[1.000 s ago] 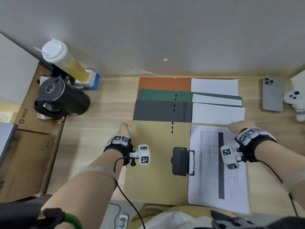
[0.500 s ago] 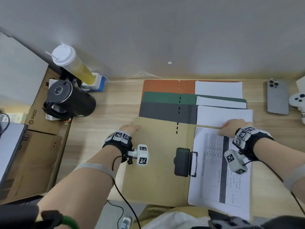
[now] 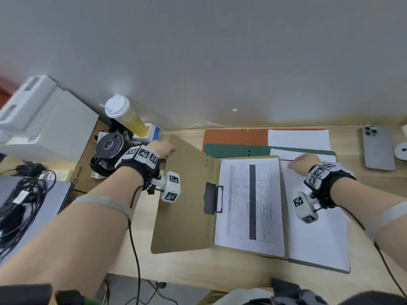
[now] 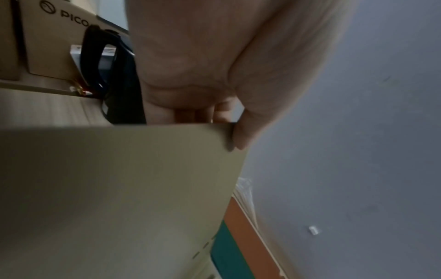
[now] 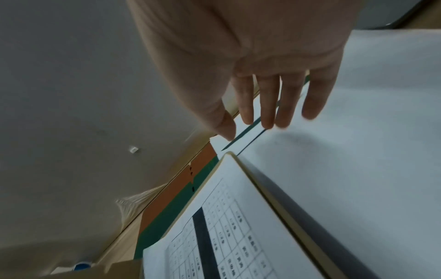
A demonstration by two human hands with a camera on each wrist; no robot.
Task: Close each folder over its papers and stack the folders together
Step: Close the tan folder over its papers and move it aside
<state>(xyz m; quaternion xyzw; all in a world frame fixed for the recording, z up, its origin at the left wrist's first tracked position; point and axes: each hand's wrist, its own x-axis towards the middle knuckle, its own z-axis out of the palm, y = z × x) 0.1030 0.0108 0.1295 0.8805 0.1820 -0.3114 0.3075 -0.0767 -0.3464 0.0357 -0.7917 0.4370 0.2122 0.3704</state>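
Item: tan folder (image 3: 185,208), centre of the head view, open, its left cover raised off the desk and tilted up. Printed sheet (image 3: 251,201) lies on its right half beside the black clip (image 3: 210,198).

Left hand (image 3: 161,149): pinches the cover's far corner, thumb on the inner face and fingers behind, as the left wrist view shows.

Right hand (image 3: 305,161): fingers straight and spread, holding nothing, over the blank white sheet (image 3: 317,234) at right of centre; whether the fingertips touch the paper cannot be told.

Other stock: grey folder edge (image 3: 319,264) under the white sheet, lower right; green folder (image 3: 224,149) and orange folder (image 3: 233,136), both open, upper centre.

Handling note, as a judgement: swing the cover rightward in one arc about the spine, keep the pinch near the corner so the board does not bow, flatten the printed sheet first, and clear the right hand from the landing area before the cover drops.
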